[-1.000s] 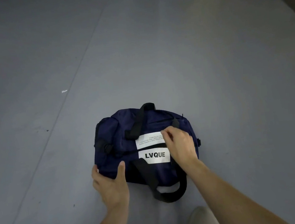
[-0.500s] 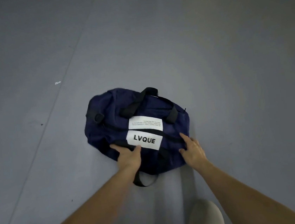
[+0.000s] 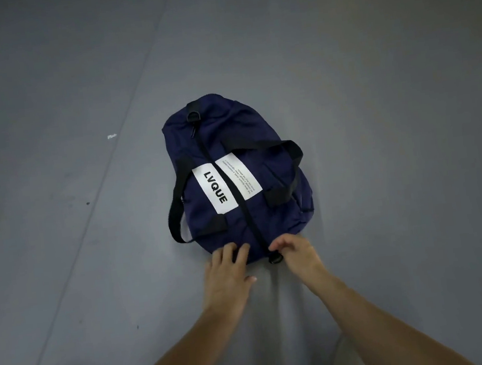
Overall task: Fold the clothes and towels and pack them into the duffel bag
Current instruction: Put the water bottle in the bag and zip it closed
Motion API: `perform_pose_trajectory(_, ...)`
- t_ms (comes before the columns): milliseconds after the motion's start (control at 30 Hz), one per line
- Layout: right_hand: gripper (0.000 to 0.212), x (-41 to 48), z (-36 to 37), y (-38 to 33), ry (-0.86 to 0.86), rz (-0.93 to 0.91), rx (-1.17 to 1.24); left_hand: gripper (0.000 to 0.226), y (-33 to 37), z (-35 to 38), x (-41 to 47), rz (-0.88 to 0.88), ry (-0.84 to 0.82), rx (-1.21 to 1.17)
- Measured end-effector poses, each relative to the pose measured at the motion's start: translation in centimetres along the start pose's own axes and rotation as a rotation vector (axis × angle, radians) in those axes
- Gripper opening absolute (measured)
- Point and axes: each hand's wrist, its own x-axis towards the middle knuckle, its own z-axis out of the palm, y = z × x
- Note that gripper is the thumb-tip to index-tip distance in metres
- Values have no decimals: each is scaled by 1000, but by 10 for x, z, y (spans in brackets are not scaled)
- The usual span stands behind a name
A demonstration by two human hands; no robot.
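rested the left hand (image 3: 229,273) flat, fingers straight, on the near end of the duffel bag (image 3: 274,220). found that bag on the grey floor (image 3: 75,111), zip (image 3: 248,217) closed. curled the fingers of the right hand (image 3: 297,255) at the zip's near end, beside a black ring (image 3: 275,258); couldn't tell whether gripping.

Single head-worn view, looking steeply down and forward, close over the floor (image 3: 45,114) ahead
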Motion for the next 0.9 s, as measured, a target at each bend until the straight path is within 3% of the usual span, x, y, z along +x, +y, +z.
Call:
perform_pose_trajectory(167,42,-13,-4,9,-73,-41,-244,37,-7,5,18,-8,75,47)
perform_pose_trajectory(267,26,-13,1,5,-201,-97,-410,13,-6,-8,33,-68,125,-211)
perform_pose_trajectory(333,36,-10,9,-4,-171,-151,-400,5,-7,-20,42,-130,131,-412)
perform_pose_trajectory(400,46,-5,20,-13,-70,-199,-329,4,-13,-31,48,-188,117,-554)
perform_pose_trajectory(600,47,2,56,-29,87,-191,-195,6,-30,-53,66,-296,35,-746)
perform_pose_trajectory(733,34,1,68,-28,178,-228,-254,7,-37,-56,68,-319,20,-785)
perform_pose_trajectory(900,45,-6,83,-22,263,-326,-374,9,-30,-61,70,-319,84,-842)
